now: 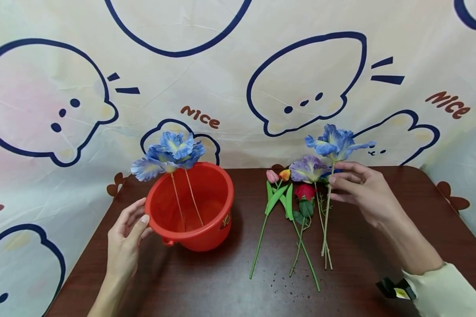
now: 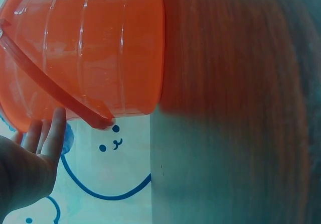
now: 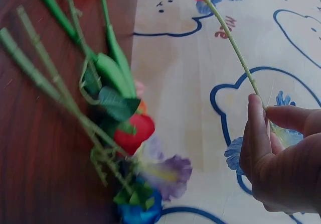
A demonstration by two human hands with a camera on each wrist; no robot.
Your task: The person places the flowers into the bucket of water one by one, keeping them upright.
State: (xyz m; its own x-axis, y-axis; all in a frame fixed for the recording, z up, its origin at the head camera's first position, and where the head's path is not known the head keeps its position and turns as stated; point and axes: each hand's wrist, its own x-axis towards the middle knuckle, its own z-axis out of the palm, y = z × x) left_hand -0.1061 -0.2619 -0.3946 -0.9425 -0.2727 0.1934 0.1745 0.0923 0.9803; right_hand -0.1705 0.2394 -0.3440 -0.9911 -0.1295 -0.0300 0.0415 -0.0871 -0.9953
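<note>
My right hand point(image 1: 366, 193) holds a blue artificial iris point(image 1: 335, 143) upright. In the right wrist view thumb and fingers pinch its thin stem point(image 3: 233, 40) just below the bloom. My left hand point(image 1: 124, 240) touches the outside of a red plastic bucket point(image 1: 216, 235), its thumb at the left rim. Straight fingers point(image 2: 54, 138) lie against the bucket's side in the left wrist view. Two blue irises point(image 1: 176, 147) stand in the bucket, leaning left, stems against the inside.
On the dark wooden table point(image 1: 222, 290) right of the bucket lie a pink tulip point(image 1: 272, 176), an orange tulip point(image 1: 285, 175), a red rose point(image 1: 305, 192) and a purple iris point(image 1: 307, 169). A black object point(image 1: 394, 288) sits beside the right sleeve. A printed cloth point(image 1: 230, 88) hangs behind.
</note>
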